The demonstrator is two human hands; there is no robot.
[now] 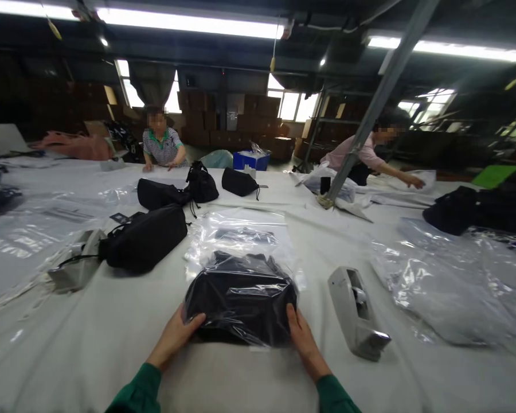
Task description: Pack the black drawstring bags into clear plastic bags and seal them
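Note:
Between my hands is a black pouch in a clear plastic bag [245, 298], close to the near side of the white-covered table [223, 378]. My left hand [178, 332] grips its left end, thumb on top of the film and the other fingers hidden beneath. At the right end, my right hand [301, 335] holds the side of the same bag, fingers against the film. Just beyond it lie flat clear plastic bags [258, 221]. To the right stands a grey tape dispenser [356, 312].
Black drawstring pouches [148, 238] lie at the left, one against another tape dispenser [75, 269]. Clear plastic bags [447, 287] spread at the right. A metal post [370, 115] rises from the table. Two people work across it, one in a striped shirt [163, 148], one in pink [348, 152].

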